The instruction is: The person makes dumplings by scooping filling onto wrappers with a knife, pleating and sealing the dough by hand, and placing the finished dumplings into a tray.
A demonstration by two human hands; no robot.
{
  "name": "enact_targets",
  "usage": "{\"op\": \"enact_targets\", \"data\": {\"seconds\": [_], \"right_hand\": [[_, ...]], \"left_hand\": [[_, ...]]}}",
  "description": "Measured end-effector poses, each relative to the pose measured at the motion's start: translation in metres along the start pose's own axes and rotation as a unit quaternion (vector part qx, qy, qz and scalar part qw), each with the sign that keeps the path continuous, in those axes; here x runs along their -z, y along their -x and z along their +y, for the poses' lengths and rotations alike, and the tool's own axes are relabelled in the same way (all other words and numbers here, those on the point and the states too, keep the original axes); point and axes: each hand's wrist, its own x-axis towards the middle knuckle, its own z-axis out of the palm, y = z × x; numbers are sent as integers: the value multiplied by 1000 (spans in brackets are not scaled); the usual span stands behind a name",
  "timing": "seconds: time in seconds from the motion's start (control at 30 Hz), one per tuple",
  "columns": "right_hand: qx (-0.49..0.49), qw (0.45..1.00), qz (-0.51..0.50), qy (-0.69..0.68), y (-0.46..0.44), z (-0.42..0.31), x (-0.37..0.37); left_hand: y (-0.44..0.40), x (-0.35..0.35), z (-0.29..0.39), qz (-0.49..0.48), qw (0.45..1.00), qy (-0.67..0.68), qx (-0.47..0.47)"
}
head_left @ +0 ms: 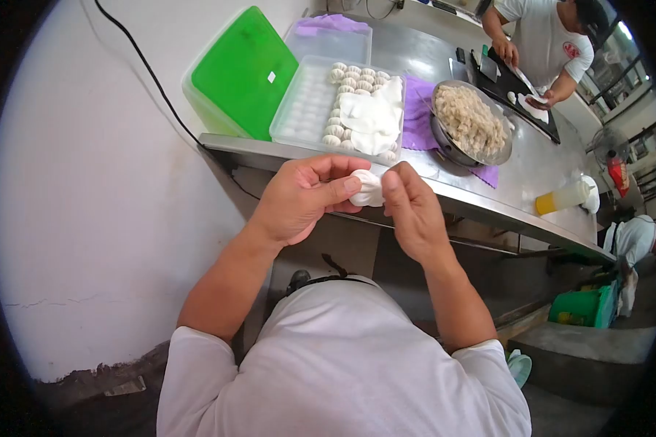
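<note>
Between my hands is a small white dumpling [368, 189] with pleats gathered on its side. My left hand [305, 195] cups it, the thumb resting on its near face. At its other side my right hand [417, 210] pinches the edge between thumb and bent fingers. Just beyond, a clear plastic tray [291, 109] holds rows of pleated dumplings [333, 131]. Limp white sheets, which look like dough wrappers [375, 116], lie over part of the rows. Right of the tray, a metal bowl [448, 148] is heaped with pale minced filling [471, 120].
A green lid [244, 73] leans at the left wall. Purple cloths [418, 109] lie by the bowl on the steel table [517, 189]. A yellow-filled squeeze bottle [561, 198] stands right. Across the table a co-worker [547, 44] handles a blade over a black board [506, 91].
</note>
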Motion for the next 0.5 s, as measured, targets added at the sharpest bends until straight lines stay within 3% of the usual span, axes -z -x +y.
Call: {"op": "enact_targets", "data": {"seconds": [0.07, 0.2, 0.3, 0.4, 0.5], "right_hand": [[44, 996, 5, 71, 0, 3, -2], [62, 997, 24, 36, -9, 19, 11], [66, 998, 15, -18, -15, 21, 18], [68, 998, 15, -2, -21, 30, 21], [66, 997, 30, -5, -27, 33, 19]], "left_hand": [[-7, -8, -4, 1, 1000, 16, 7], [-16, -13, -1, -20, 991, 116, 69], [-22, -28, -4, 24, 989, 125, 77], [-28, -29, -20, 52, 998, 16, 27], [-38, -25, -23, 70, 998, -2, 0]]}}
